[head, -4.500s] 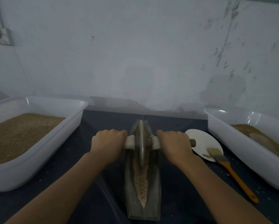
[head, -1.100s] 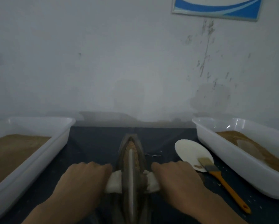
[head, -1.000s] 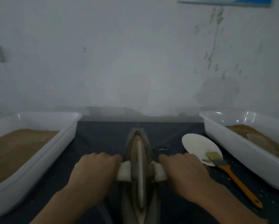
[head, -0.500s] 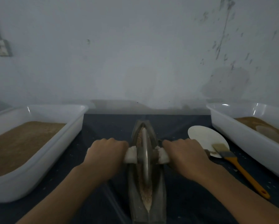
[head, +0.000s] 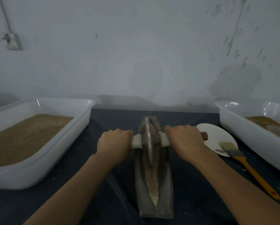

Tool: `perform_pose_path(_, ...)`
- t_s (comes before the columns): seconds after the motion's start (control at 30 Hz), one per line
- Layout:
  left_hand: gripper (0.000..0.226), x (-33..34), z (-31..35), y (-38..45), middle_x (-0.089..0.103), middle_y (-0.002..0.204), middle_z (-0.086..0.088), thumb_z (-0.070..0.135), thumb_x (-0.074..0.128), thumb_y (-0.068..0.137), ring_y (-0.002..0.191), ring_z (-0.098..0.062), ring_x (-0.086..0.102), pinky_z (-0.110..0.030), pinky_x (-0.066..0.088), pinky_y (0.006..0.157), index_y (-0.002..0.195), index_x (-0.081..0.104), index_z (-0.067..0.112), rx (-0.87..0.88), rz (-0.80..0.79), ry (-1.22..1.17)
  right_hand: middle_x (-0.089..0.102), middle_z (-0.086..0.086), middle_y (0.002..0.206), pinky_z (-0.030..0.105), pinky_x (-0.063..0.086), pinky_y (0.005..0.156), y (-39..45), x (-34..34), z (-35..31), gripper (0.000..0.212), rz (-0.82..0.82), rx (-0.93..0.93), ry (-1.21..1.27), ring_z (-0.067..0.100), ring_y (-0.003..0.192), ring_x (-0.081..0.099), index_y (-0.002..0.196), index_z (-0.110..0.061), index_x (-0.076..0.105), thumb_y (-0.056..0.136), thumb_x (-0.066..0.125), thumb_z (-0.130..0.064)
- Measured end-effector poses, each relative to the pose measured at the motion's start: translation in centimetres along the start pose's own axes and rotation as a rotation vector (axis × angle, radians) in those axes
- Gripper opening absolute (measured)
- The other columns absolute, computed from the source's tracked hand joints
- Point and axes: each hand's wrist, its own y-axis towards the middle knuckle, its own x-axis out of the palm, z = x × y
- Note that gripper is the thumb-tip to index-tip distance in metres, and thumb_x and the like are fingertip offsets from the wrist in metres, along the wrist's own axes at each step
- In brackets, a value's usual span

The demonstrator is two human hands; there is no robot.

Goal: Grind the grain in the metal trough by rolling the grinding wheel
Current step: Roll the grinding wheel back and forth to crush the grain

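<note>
1. Grinding wheel (head: 147, 142) upright in the far half of the metal trough (head: 166, 184), mid-bench, grain (head: 153, 179) strewn along the groove.
2. Left hand (head: 114, 146) and right hand (head: 185, 141) wrapped tight round the axle handle (head: 204, 136) either side.
3. Brush (head: 244, 163) on white plate (head: 215, 137) right; white tubs (head: 58, 153) at both edges.

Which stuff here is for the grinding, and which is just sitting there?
In use: metal trough, grain, grinding wheel, left hand, right hand.

Just lying about: left tub, right tub, white disc, brush.
</note>
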Motion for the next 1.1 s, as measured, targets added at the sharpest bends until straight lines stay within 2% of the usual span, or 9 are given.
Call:
perform_pose_path(0.1, 0.026, -0.3, 0.3, 0.3, 0.057, 0.077, 0.003, 0.029, 0.058, 0.081, 0.065, -0.024, 0.054, -0.031, 0.03, 0.055, 0.076, 0.032, 0.028, 0.008, 0.004, 0.022, 0.063, -0.004, 0.089, 0.03, 0.032, 0.056, 0.2, 0.1, 0.1, 0.02, -0.033, 0.028, 0.001, 0.02, 0.075, 0.061, 0.095, -0.023, 0.045, 0.084, 0.062, -0.024)
perform_pose_path(0.23, 0.029, -2.7, 0.7, -1.6, 0.051, 0.075, 0.005, 0.028, 0.061, 0.081, 0.062, -0.021, 0.047, -0.033, 0.032, 0.058, 0.078, 0.032, 0.029, 0.069, -0.067, 0.021, 0.062, -0.005, 0.091, 0.029, 0.033, 0.059, -2.8, -1.0, 0.2, 0.027, -0.129, 0.0, 0.113, 0.016, 0.077, 0.059, 0.096, -0.03, 0.04, 0.083, 0.063, -0.036)
perform_pose_path(0.4, 0.027, -4.5, 0.9, -4.1, 0.055, 0.08, 0.006, 0.033, 0.064, 0.079, 0.064, -0.018, 0.049, -0.031, 0.031, 0.057, 0.084, 0.038, 0.031, 0.146, -0.031, 0.031, 0.056, -0.005, 0.07, 0.031, 0.029, 0.048, -6.4, -2.5, -0.2, 0.04, -0.101, -0.018, 0.084, 0.015, 0.061, 0.056, 0.078, -0.034, 0.026, 0.075, 0.065, -0.038)
perform_pose_path(0.47, 0.025, -4.4, 0.9, -3.7, 0.057, 0.084, 0.006, 0.034, 0.064, 0.08, 0.066, -0.017, 0.049, -0.032, 0.031, 0.058, 0.088, 0.041, 0.031, 0.126, -0.045, 0.028, 0.058, -0.006, 0.074, 0.031, 0.031, 0.049, -5.9, -2.4, -0.2, 0.033, -0.098, 0.003, 0.076, 0.015, 0.064, 0.057, 0.08, -0.033, 0.03, 0.079, 0.062, -0.037)
perform_pose_path(0.57, 0.022, -3.0, 0.9, -1.8, 0.056, 0.084, 0.005, 0.033, 0.064, 0.081, 0.07, -0.02, 0.054, -0.033, 0.033, 0.058, 0.09, 0.044, 0.028, 0.073, -0.046, 0.037, 0.06, -0.005, 0.079, 0.031, 0.024, 0.05, -3.3, -1.1, -0.1, 0.029, -0.089, 0.044, 0.071, 0.018, 0.069, 0.058, 0.081, -0.031, 0.031, 0.083, 0.059, -0.037)
perform_pose_path(0.77, 0.025, -0.6, 0.9, 1.7, 0.06, 0.082, 0.003, 0.028, 0.058, 0.084, 0.071, -0.023, 0.059, -0.033, 0.03, 0.056, 0.08, 0.033, 0.027, 0.02, 0.047, 0.088, 0.062, -0.003, 0.081, 0.031, 0.033, 0.052, 0.6, 2.3, 0.7, 0.02, -0.018, 0.078, 0.062, 0.021, 0.068, 0.059, 0.086, -0.026, 0.041, 0.083, 0.059, -0.034)
perform_pose_path(0.87, 0.024, -1.0, 0.8, 1.4, 0.06, 0.085, 0.002, 0.028, 0.057, 0.084, 0.075, -0.025, 0.06, -0.034, 0.031, 0.058, 0.081, 0.034, 0.028, 0.036, 0.007, 0.062, 0.063, -0.002, 0.082, 0.031, 0.036, 0.053, 0.2, 1.9, 0.7, 0.018, -0.021, 0.062, 0.067, 0.022, 0.069, 0.059, 0.089, -0.025, 0.044, 0.084, 0.06, -0.033)
perform_pose_path(1.0, 0.022, -2.7, 0.8, -1.4, 0.059, 0.086, 0.004, 0.034, 0.06, 0.081, 0.077, -0.024, 0.06, -0.033, 0.032, 0.06, 0.083, 0.038, 0.032, 0.088, -0.077, 0.032, 0.056, -0.004, 0.071, 0.03, 0.027, 0.049, -2.9, -0.4, 0.2, 0.027, -0.019, -0.04, 0.1, 0.02, 0.059, 0.052, 0.083, -0.027, 0.038, 0.08, 0.064, -0.036)
perform_pose_path(1.1, 0.03, -3.8, 0.4, -3.7, 0.05, 0.072, 0.006, 0.042, 0.062, 0.074, 0.068, -0.02, 0.056, -0.032, 0.031, 0.056, 0.078, 0.033, 0.034, 0.133, -0.051, 0.04, 0.053, -0.002, 0.057, 0.027, 0.016, 0.044, -5.6, -2.3, -0.3, 0.044, 0.066, -0.103, 0.009, 0.02, 0.047, 0.05, 0.075, -0.028, 0.033, 0.065, 0.076, -0.033)
